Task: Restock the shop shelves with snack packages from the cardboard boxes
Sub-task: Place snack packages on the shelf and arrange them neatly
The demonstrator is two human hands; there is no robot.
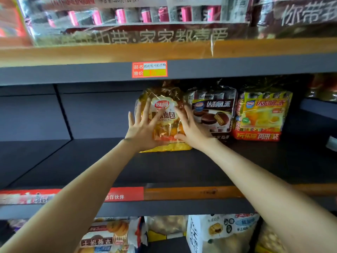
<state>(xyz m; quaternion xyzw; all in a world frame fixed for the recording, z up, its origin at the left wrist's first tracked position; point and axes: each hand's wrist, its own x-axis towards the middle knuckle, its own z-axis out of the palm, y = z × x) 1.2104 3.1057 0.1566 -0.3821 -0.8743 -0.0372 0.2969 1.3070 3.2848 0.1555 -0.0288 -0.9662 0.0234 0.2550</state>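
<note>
- Golden bread package stands upright on the middle shelf, just beside a chocolate pie pack
- Left hand and right hand press flat on its front, fingers spread straight

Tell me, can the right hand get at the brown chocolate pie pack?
Probably yes: the right hand rests open on the bread bag directly beside the chocolate pie pack, and nothing stands in front of it.

— What's covered on the golden clear-plastic bread bag?
— Its middle print, behind the left hand and right hand.
— And the red-and-yellow paper price label?
— Handwriting too small to read. The pink-striped wrapped packs up top are blurred and cropped.
</note>
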